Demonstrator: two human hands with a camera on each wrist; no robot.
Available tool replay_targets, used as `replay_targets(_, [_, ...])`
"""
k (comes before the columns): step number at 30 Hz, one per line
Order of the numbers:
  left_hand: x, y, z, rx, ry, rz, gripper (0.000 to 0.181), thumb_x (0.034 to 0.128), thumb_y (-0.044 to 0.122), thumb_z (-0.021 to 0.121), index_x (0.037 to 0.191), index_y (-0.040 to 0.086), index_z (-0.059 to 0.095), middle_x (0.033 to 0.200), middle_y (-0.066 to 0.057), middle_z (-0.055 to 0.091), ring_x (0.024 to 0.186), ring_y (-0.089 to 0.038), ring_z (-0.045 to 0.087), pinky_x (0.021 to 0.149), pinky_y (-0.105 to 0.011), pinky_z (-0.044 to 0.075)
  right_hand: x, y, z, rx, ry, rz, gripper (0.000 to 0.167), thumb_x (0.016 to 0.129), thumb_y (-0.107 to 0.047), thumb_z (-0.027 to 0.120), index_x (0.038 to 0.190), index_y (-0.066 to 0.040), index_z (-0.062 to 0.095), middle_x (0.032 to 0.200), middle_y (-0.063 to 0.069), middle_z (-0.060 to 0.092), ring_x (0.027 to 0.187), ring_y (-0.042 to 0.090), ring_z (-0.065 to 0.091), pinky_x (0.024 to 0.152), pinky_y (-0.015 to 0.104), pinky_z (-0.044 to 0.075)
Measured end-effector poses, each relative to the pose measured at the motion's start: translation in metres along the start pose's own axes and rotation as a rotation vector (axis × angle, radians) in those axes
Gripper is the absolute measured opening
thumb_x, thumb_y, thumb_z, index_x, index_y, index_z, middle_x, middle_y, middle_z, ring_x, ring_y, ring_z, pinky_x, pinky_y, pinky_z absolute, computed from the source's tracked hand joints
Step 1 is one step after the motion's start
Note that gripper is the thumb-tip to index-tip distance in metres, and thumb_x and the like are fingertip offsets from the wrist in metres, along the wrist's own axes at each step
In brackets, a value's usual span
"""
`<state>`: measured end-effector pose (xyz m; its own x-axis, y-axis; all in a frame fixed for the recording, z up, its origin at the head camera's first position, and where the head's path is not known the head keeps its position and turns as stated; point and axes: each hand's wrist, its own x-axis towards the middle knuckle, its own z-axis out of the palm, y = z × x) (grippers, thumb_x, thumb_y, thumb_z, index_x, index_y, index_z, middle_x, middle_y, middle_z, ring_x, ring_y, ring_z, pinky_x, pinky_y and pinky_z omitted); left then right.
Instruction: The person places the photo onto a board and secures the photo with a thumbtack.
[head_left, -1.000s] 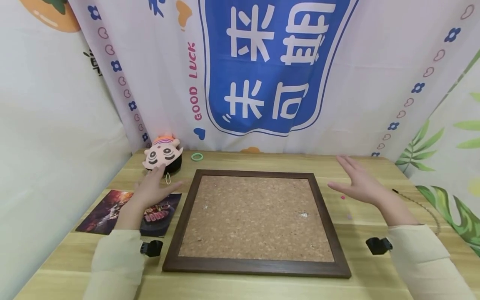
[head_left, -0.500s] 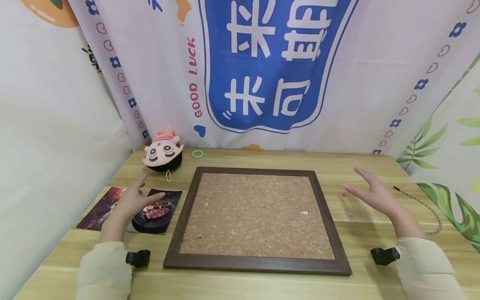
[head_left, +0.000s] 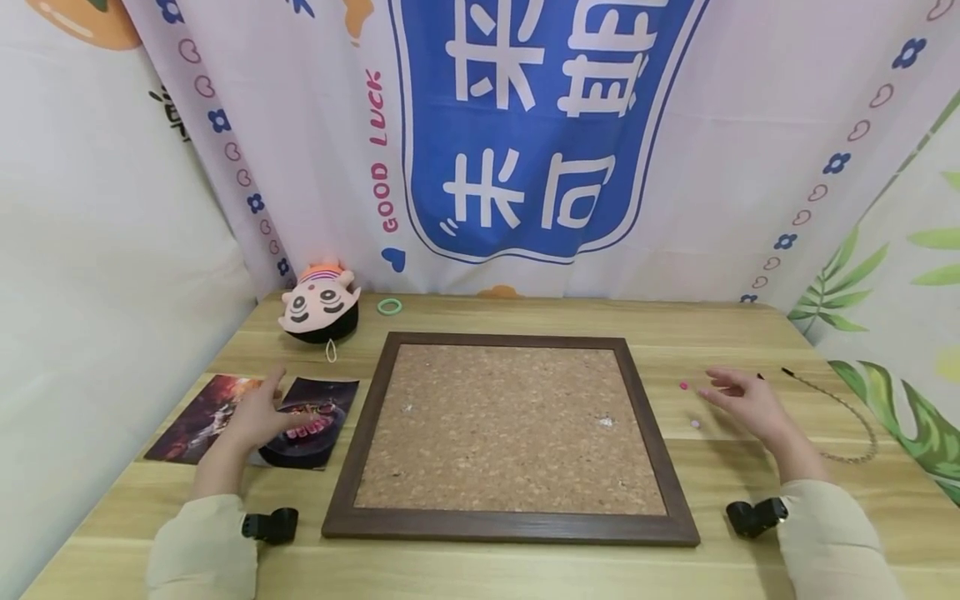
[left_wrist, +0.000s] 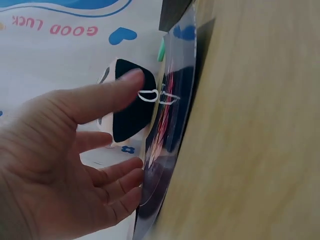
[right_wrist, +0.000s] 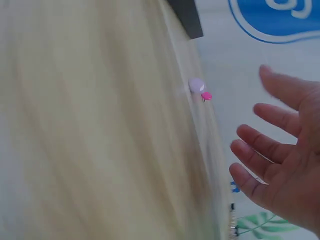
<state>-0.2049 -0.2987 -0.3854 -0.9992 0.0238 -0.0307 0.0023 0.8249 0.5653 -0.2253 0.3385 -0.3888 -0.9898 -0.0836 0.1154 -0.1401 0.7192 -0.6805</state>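
Observation:
My left hand [head_left: 251, 421] hovers over two glossy prints on the table, its fingers loosely bent with nothing between them. One print [head_left: 198, 425] has a dark, reddish picture. The other, a food photo [head_left: 330, 425], is partly hidden by the hand. In the left wrist view the fingertips come close to the prints' edge [left_wrist: 172, 130]; whether they touch, I cannot tell. On the other side, my right hand [head_left: 753, 408] hangs above the tabletop holding nothing, fingers relaxed. Beside its fingertips lie a pink pushpin [head_left: 684, 386] and a pale purple one [head_left: 695, 423].
Between the hands lies a cork board [head_left: 510, 425] in a dark wooden frame. A plush doll [head_left: 322, 308] with a white loop and a green ring [head_left: 390, 307] are at the back left. Right of my right hand lies a thin chain [head_left: 866, 417]. Printed curtains enclose the table.
Both hands have come down toward the table. The left moved back toward me over the prints; the right lowered near the pushpins. The board and other things stay put.

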Motion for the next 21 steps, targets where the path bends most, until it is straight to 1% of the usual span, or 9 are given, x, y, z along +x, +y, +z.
replay_targets(3, [0.0,-0.002,0.002,0.026,-0.015,-0.003,0.095,0.0689,0.03,0.07,0.131,-0.014,0.012,0.113,-0.042,0.036,0.101,-0.052,0.035,0.08,-0.058,0.03,-0.003,0.005,0.004,0.015,-0.001,-0.017,0.042,0.085,-0.018,0.056,0.112,0.013,0.048,0.095,0.023,0.055,0.078,0.018,0.051,0.064,0.025,0.042])
replay_targets(5, [0.0,-0.004,0.003,0.038,-0.015,-0.006,0.095,0.0679,0.029,0.071,0.13,-0.014,0.014,0.112,-0.041,0.037,0.101,-0.052,0.036,0.08,-0.058,0.03,-0.006,0.009,0.008,0.025,-0.016,-0.007,0.037,0.084,-0.016,0.057,0.108,0.012,0.052,0.088,0.016,0.057,0.072,0.01,0.049,0.06,0.022,0.041])
replay_targets(7, [0.001,-0.006,0.003,0.045,-0.014,0.001,0.093,0.0675,0.026,0.072,0.129,-0.016,0.016,0.111,-0.042,0.037,0.1,-0.053,0.036,0.081,-0.058,0.03,-0.007,0.012,0.012,0.036,-0.029,-0.002,0.034,0.083,-0.016,0.058,0.104,0.011,0.055,0.085,0.013,0.058,0.069,0.007,0.048,0.057,0.022,0.041])
replay_targets(10, [0.001,-0.008,0.003,0.03,-0.02,-0.019,0.09,0.0683,0.022,0.071,0.128,-0.016,0.017,0.111,-0.042,0.037,0.101,-0.052,0.035,0.081,-0.058,0.029,-0.01,0.014,0.017,0.052,-0.032,0.012,0.031,0.081,-0.016,0.061,0.1,0.009,0.057,0.083,0.012,0.059,0.067,0.007,0.049,0.055,0.022,0.041])
replay_targets(13, [0.0,-0.009,0.003,0.011,-0.032,-0.06,0.088,0.0694,0.022,0.07,0.128,-0.016,0.016,0.111,-0.04,0.036,0.102,-0.053,0.031,0.082,-0.058,0.028,-0.011,0.014,0.022,0.058,-0.02,0.012,0.028,0.079,-0.014,0.063,0.096,0.008,0.059,0.083,0.012,0.06,0.066,0.008,0.049,0.055,0.022,0.04])
replay_targets(17, [-0.001,-0.009,0.004,-0.011,-0.04,-0.097,0.09,0.0697,0.024,0.07,0.129,-0.015,0.015,0.109,-0.04,0.035,0.104,-0.054,0.026,0.083,-0.06,0.025,-0.012,0.014,0.027,0.054,-0.005,0.016,0.025,0.078,-0.013,0.064,0.093,0.007,0.06,0.08,0.01,0.059,0.064,0.008,0.048,0.055,0.022,0.039])
replay_targets(21, [-0.002,-0.008,0.004,-0.027,-0.046,-0.12,0.091,0.0698,0.026,0.07,0.13,-0.014,0.014,0.113,-0.041,0.034,0.105,-0.054,0.027,0.084,-0.059,0.025,-0.013,0.016,0.03,0.048,0.017,0.007,0.019,0.077,-0.008,0.063,0.09,0.006,0.061,0.076,0.009,0.058,0.061,0.008,0.047,0.053,0.022,0.039])
